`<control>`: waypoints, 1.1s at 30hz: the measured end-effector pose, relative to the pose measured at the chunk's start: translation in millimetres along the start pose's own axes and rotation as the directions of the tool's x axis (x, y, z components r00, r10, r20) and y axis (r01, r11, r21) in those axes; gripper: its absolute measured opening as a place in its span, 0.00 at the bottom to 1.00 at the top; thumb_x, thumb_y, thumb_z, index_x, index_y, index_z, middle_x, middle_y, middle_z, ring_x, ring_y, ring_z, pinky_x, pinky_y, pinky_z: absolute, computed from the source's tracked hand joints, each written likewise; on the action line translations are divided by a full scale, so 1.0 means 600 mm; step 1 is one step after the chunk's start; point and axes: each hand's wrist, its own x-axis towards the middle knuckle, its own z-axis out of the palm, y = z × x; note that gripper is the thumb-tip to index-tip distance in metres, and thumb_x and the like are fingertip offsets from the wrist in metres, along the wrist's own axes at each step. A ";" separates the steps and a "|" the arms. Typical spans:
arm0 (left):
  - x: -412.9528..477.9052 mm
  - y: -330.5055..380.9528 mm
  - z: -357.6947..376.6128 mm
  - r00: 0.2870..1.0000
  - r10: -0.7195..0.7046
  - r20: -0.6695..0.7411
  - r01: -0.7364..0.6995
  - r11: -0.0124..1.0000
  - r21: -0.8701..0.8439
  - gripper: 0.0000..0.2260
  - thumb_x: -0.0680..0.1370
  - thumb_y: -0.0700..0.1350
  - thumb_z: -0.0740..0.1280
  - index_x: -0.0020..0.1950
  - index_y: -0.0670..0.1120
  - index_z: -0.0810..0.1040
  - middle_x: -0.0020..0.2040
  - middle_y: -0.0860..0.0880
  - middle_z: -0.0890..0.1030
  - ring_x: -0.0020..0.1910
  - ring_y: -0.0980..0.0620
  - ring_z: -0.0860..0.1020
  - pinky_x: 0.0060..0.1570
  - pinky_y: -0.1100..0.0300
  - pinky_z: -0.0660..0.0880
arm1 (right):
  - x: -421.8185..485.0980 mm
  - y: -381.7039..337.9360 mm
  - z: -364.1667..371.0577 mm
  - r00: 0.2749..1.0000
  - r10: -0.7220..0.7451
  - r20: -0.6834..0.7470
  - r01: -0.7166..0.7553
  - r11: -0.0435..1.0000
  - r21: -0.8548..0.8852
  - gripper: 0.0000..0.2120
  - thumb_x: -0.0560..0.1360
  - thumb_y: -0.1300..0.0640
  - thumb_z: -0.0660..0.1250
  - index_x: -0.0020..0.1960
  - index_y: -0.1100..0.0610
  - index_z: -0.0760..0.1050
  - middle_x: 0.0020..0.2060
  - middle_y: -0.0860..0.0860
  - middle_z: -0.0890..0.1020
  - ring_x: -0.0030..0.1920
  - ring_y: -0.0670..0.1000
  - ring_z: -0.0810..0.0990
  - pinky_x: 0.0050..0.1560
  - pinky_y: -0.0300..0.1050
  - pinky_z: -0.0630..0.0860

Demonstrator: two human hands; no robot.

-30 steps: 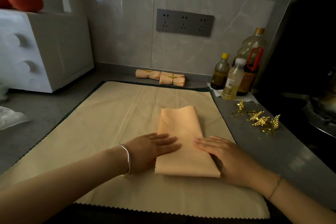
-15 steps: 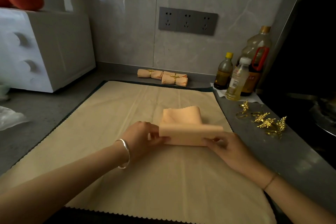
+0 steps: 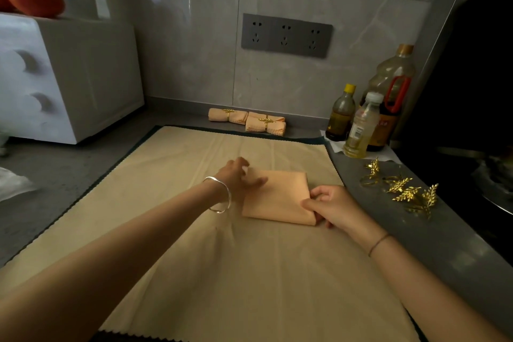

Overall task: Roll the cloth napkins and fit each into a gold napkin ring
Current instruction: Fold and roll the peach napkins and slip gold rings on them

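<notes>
- Kitchen counter (image 3: 69,175), beige mat (image 3: 194,244): folded peach napkin (image 3: 277,198) lies near the mat's right edge, between both hands.
- Left hand (image 3: 237,178) touches its far-left corner; blurred, grip unclear.
- Right hand (image 3: 331,207) pinches its right edge.

We can read no text: the labels (image 3: 356,133) on the bottles (image 3: 341,114) at the table's (image 3: 416,233) far right corner are too blurred.

The folded napkin (image 3: 277,198) is matt peach cloth, on a beige cloth mat (image 3: 194,258) of matt, faintly creased weave. The napkin rings (image 3: 410,195) are glossy gold metal on a smooth grey counter (image 3: 433,253) with a dull sheen
</notes>
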 end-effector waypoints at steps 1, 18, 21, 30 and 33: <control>0.010 0.004 0.004 1.000 0.030 0.003 -0.030 1.000 0.002 0.26 0.77 0.56 0.63 0.71 0.48 0.63 0.68 0.46 0.68 0.64 0.45 0.70 0.63 0.51 0.69 | 0.001 -0.002 -0.001 1.000 0.008 0.002 -0.008 1.000 -0.022 0.03 0.72 0.60 0.69 0.43 0.56 0.74 0.28 0.50 0.76 0.19 0.43 0.69 0.19 0.35 0.62; 0.057 0.009 0.020 0.998 0.058 0.032 -0.056 0.996 -0.074 0.12 0.78 0.46 0.65 0.60 0.46 0.79 0.59 0.48 0.79 0.51 0.53 0.74 0.53 0.63 0.70 | 0.023 0.012 0.019 0.985 -0.054 -0.161 0.033 0.991 -0.129 0.13 0.73 0.53 0.68 0.31 0.54 0.71 0.25 0.49 0.72 0.29 0.52 0.72 0.33 0.43 0.66; 0.042 0.017 0.019 0.994 0.102 -0.042 -0.097 0.990 0.105 0.15 0.79 0.46 0.63 0.66 0.50 0.74 0.65 0.48 0.74 0.60 0.49 0.72 0.60 0.58 0.69 | 0.024 0.012 0.021 0.982 -0.076 -0.175 0.049 0.987 -0.154 0.15 0.72 0.53 0.70 0.30 0.54 0.70 0.23 0.48 0.71 0.28 0.49 0.69 0.33 0.43 0.64; -0.022 0.005 0.086 0.970 0.228 0.088 -0.236 0.777 0.584 0.26 0.82 0.56 0.46 0.78 0.49 0.46 0.78 0.51 0.47 0.76 0.49 0.45 0.73 0.53 0.44 | 0.005 0.000 0.034 0.953 -0.168 -0.251 0.070 0.932 -0.356 0.09 0.72 0.52 0.68 0.41 0.52 0.68 0.32 0.46 0.73 0.36 0.52 0.74 0.34 0.43 0.67; -0.026 0.005 0.090 0.971 0.228 0.069 -0.223 0.771 0.597 0.25 0.82 0.56 0.45 0.78 0.49 0.46 0.78 0.52 0.47 0.76 0.50 0.45 0.73 0.54 0.43 | -0.019 -0.008 0.040 0.891 -0.368 -0.267 0.170 0.815 -0.554 0.10 0.75 0.53 0.64 0.54 0.53 0.68 0.49 0.49 0.74 0.48 0.53 0.76 0.41 0.43 0.68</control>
